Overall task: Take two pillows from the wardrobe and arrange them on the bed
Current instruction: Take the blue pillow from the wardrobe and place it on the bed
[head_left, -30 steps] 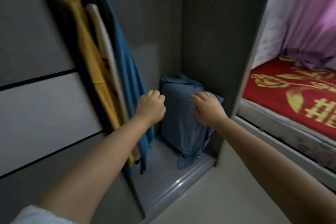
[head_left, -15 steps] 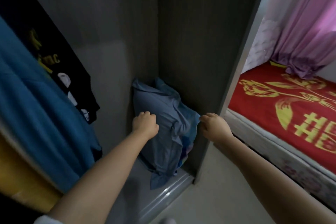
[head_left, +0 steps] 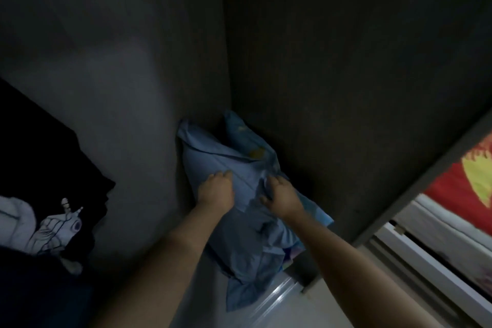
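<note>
Now both hands are set on the front pillow in the wardrobe corner.

Head view: the left hand [head_left: 215, 190], half a second ago clenched at the blue pillow [head_left: 229, 168], is laid curled on its face at 6 o'clock of centre; the right hand [head_left: 282, 196], earlier at the wardrobe [head_left: 346, 88] edge, is brought onto the cloth. A second pillow [head_left: 243, 132] is glimpsed behind. Lifting seems imminent. The bed [head_left: 458, 186] is seen at 3 o'clock.

we see a blue pillow [head_left: 239, 168] of soft, creased matt cloth, the wardrobe [head_left: 332, 61] panels matt and faintly grained, its floor rail [head_left: 277, 298] glossy, the bed [head_left: 458, 184] cover woven red cloth.
</note>
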{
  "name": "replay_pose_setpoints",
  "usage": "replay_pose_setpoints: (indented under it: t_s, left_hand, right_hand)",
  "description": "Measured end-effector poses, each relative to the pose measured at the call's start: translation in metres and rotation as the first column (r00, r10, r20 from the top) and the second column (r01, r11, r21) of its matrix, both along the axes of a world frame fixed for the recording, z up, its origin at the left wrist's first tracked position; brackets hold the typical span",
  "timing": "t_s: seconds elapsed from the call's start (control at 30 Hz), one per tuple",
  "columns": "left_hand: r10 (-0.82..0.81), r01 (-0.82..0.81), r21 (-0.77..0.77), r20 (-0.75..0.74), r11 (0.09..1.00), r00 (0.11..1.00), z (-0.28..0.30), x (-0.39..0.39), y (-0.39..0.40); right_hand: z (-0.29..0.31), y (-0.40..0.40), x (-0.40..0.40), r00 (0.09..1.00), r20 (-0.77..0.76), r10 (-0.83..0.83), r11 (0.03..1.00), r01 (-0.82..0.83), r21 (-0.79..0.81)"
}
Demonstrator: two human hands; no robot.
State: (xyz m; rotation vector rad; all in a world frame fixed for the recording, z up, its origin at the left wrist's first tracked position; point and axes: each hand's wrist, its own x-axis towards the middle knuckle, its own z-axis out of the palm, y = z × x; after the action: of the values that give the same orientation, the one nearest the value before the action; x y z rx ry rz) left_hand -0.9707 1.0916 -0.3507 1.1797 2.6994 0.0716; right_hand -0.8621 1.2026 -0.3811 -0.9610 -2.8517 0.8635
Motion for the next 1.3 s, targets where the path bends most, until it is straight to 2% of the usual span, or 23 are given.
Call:
replay_pose_setpoints:
  t_s: [0.07,0.13,0.2,0.27,0.33,0.37,0.43,0.5,0.57,0.63,0.73,1.0,1.13,1.23,1.3]
  left_hand:
    - [0.016,-0.016,0.012,0.008,1.000,1.000,-0.017,-0.010,0.009]
    - [0.040,-0.041,0.036,0.016,0.999,0.999,-0.033,-0.021,0.013]
    - [0.076,-0.080,0.080,0.050,0.994,0.996,-0.044,-0.029,0.013]
    - [0.079,-0.086,0.145,0.052,0.986,0.995,-0.049,-0.037,0.012]
    - [0.017,-0.014,0.171,-0.014,0.985,1.000,-0.048,-0.044,0.012]
    - [-0.039,0.047,0.134,-0.060,0.990,0.997,-0.045,-0.046,0.012]
    - [-0.167,0.163,-0.042,-0.104,0.986,0.980,-0.038,-0.049,0.016]
    - [-0.271,0.243,-0.256,-0.080,0.936,0.959,-0.034,-0.047,0.019]
    - [-0.358,0.309,-0.383,-0.063,0.870,0.931,-0.033,-0.040,0.018]
    - [-0.445,0.377,-0.408,-0.084,0.832,0.892,-0.035,-0.032,0.013]
    - [-0.540,0.446,-0.418,-0.134,0.791,0.831,-0.036,-0.017,0.000]
    - [-0.561,0.503,-0.377,-0.057,0.778,0.826,-0.014,0.043,-0.042]
    - [-0.553,0.498,-0.314,-0.116,0.808,0.825,0.010,0.091,-0.061]
    - [-0.572,0.526,-0.253,-0.159,0.812,0.805,0.034,0.142,-0.067]
    - [-0.610,0.569,-0.229,-0.195,0.790,0.768,0.050,0.181,-0.064]
  right_hand:
    - [-0.019,0.011,-0.023,0.999,-0.017,-0.038,0.999,0.037,-0.027]
    - [-0.032,0.020,-0.039,0.995,-0.007,-0.104,0.985,0.102,-0.135]
    - [-0.040,0.022,-0.044,0.996,0.001,-0.091,0.970,0.089,-0.228]
    - [-0.042,0.017,-0.038,1.000,0.007,0.008,0.986,-0.007,-0.166]
    - [-0.039,0.009,-0.027,0.991,0.046,0.127,0.989,-0.123,-0.081]
    - [-0.037,0.005,-0.018,0.982,0.066,0.175,0.983,-0.171,-0.061]
    - [-0.033,-0.003,0.003,0.967,0.094,0.238,0.971,-0.234,-0.059]
    - [-0.030,-0.012,0.029,0.946,0.134,0.296,0.955,-0.288,-0.075]
    - [-0.030,-0.018,0.053,0.933,0.157,0.322,0.946,-0.313,-0.083]
    - [-0.029,-0.024,0.072,0.938,0.213,0.274,0.962,-0.266,-0.066]
    - [-0.022,-0.032,0.097,0.952,0.284,0.115,0.992,-0.126,0.022]
    - [0.007,-0.062,0.165,0.956,0.290,0.044,0.975,-0.105,0.197]
    - [0.036,-0.077,0.215,0.975,0.221,-0.012,0.954,-0.055,0.294]
    - [0.068,-0.084,0.266,0.998,0.067,-0.011,0.903,-0.019,0.430]
    - [0.085,-0.085,0.308,0.997,-0.005,-0.078,0.894,0.072,0.441]
